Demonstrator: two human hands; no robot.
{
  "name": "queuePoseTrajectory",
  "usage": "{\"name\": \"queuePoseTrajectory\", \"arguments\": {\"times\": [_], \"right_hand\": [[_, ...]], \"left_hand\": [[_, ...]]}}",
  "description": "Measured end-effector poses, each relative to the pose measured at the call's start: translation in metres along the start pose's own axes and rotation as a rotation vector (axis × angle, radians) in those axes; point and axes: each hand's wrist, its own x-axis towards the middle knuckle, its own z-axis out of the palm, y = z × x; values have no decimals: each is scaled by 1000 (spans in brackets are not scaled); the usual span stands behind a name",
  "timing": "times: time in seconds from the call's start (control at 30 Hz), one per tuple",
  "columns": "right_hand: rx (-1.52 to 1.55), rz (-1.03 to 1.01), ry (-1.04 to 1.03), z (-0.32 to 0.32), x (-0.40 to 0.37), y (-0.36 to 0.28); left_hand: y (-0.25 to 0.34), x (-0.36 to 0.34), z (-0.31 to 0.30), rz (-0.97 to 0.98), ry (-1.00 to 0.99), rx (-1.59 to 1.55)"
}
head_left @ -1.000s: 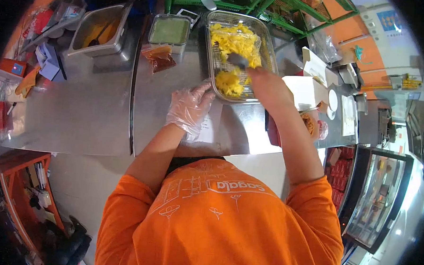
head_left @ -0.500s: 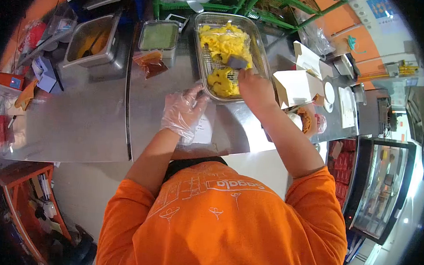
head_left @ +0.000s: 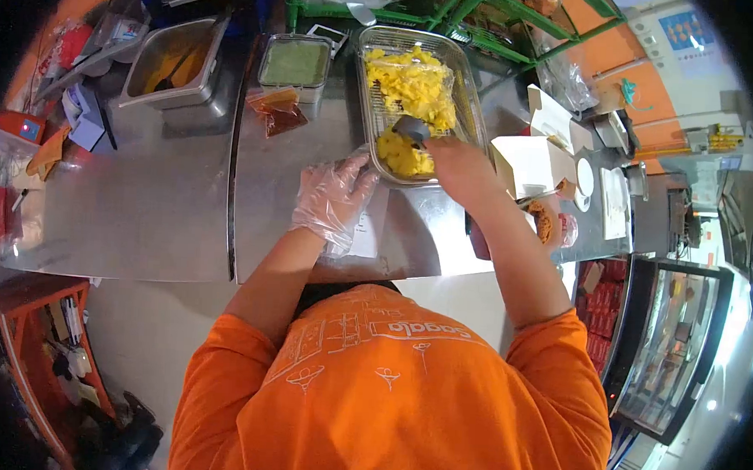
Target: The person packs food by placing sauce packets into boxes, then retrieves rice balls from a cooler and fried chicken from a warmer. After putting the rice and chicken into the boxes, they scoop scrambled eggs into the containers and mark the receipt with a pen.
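A clear tray (head_left: pixel 476 80) holds yellow food (head_left: pixel 412 84) in a large heap, with a smaller portion at its near end. My bare right hand (head_left: pixel 462 167) is closed on a dark scoop (head_left: pixel 411 129), whose head lies at the smaller portion. My left hand (head_left: pixel 334 198), in a clear plastic glove, rests with fingers apart at the tray's near left corner. It holds nothing visible. Under and beside it lies a white paper (head_left: pixel 366 234) on the steel table.
Left of the tray are a green-filled container (head_left: pixel 296 62), a bag of red sauce (head_left: pixel 277 111) and a steel pan (head_left: pixel 176 62). Open white boxes (head_left: pixel 529 164) stand on the right. A green rack (head_left: pixel 453 20) is behind.
My right hand has turned, and the scoop now stands more tilted over the smaller yellow portion. My left hand stays by the tray corner. The whole view has shifted slightly.
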Motion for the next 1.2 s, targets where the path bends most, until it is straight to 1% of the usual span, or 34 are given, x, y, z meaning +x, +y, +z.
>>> {"name": "queuePoseTrajectory", "arguments": {"times": [0.03,0.13,0.23,0.3,0.43,0.53,0.63,0.7,0.73,0.8,0.83,0.93,1.0,1.03,1.1,1.13,1.2], "right_hand": [[40,-10,4,-9,0,1],[-21,43,131,-1,31,5],[-160,-11,130,11,63,-1],[-170,-68,81,20,71,-5],[-118,-109,-9,32,52,-5],[-112,-94,27,8,33,-9],[-211,-81,218,18,57,-13],[-251,-24,254,18,74,-14],[-267,1,271,19,84,-15],[-236,-15,290,25,96,-19],[-220,-14,289,31,98,-20],[-172,-29,133,43,102,-16],[-140,-114,121,40,93,-6],[-131,-161,121,33,89,-1],[-145,-210,24,24,60,4],[-152,-235,-25,21,42,5],[-146,-203,-5,17,3,7]], "left_hand": [[1,0,-2,-3,19,5],[6,0,-8,9,21,8],[8,1,-12,7,-2,-11],[7,0,-11,-7,4,16],[4,-1,-6,-10,-18,16],[13,2,-17,-2,6,-2],[14,1,-18,17,25,-19],[9,1,-12,12,29,11],[10,3,-16,5,-1,6],[13,2,-23,-12,-80,-10],[12,1,-23,-3,-56,-11],[14,0,-20,12,-14,1],[18,1,-23,0,8,46],[18,1,-22,-13,-19,31],[14,2,-19,-36,-63,5],[11,1,-16,-17,-49,0],[6,1,-10,17,-16,-12]]}}
